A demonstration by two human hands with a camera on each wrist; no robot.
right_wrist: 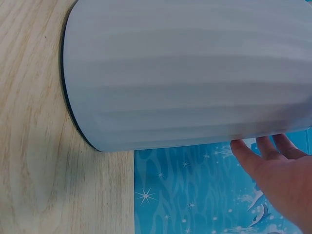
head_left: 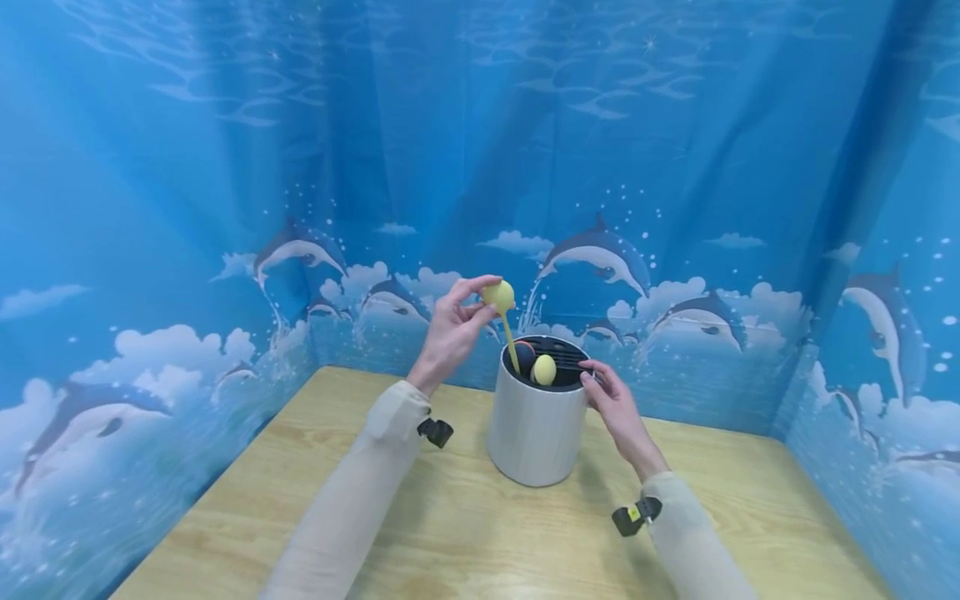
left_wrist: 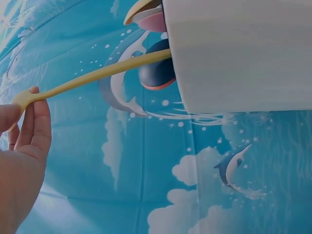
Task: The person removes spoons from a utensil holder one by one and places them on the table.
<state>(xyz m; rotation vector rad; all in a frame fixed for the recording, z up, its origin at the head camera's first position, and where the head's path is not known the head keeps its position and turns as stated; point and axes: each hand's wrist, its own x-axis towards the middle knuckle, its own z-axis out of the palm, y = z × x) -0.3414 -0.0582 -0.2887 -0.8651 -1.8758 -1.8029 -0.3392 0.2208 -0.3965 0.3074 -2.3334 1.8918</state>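
Observation:
A grey-white, ribbed utensil holder (head_left: 537, 437) with a black slotted top stands upright on the table. My left hand (head_left: 452, 327) pinches the round head of a yellow spoon (head_left: 512, 343) between thumb and fingers. Its long handle slants down into the left part of the holder, its lower end hidden. Beside it in the holder are a dark, orange-edged utensil head (left_wrist: 157, 68) and a yellow oval utensil head (head_left: 544, 370). At the holder's right rim is my right hand (head_left: 618, 410); the right wrist view shows its fairly straight fingers (right_wrist: 246, 155) touching the outer wall.
The holder stands on a light wooden table (head_left: 465, 533). Blue curtains (head_left: 480, 167) printed with dolphins and clouds hang behind the table and at both sides. A pink utensil head (left_wrist: 153, 22) also shows at the holder's mouth in the left wrist view.

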